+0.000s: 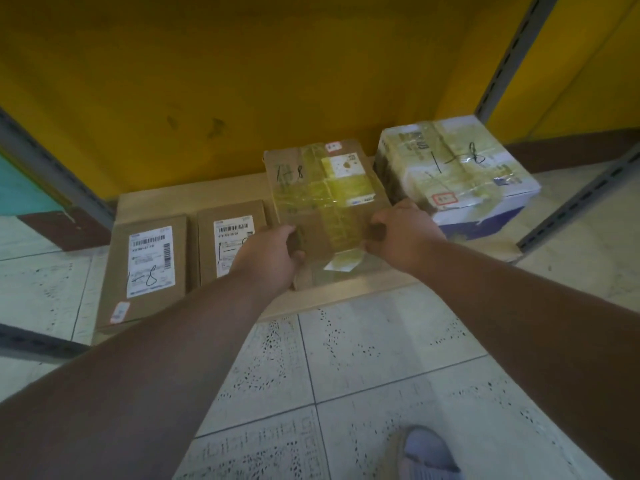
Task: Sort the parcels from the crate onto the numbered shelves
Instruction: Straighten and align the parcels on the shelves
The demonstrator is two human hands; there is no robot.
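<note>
Item 1. A foot in a pale slipper is standing on the speckled floor tiles, nearest the camera.

Item 2. Two bare forearms are reaching forward over the tiles toward a low wooden shelf board.

Item 3. The left hand is gripping the near left corner of a taped cardboard parcel; its fingers are curling round the parcel's left side, thumb on the top face.

Item 4. The right hand is gripping the same parcel's near right edge, with the thumb lying on the top face and the other fingers wrapping down the side, out of sight.

Item 5. The taped cardboard parcel is sitting on the shelf board near its front edge, wrapped in yellowish tape and hand-marked "1-8".

Item 6. Two flat cardboard boxes are lying on the board to the left, each bearing a white barcode label: the inner box, partly hidden by the left hand, just beside the held parcel, and the outer box, marked "1-8", at the board's left end.

Item 7. A white taped parcel, marked "1-8", is sitting at the board's right end, just beside the held parcel.

Item 8. Grey slotted shelf uprights are standing at the sides, before a yellow wall.
</note>
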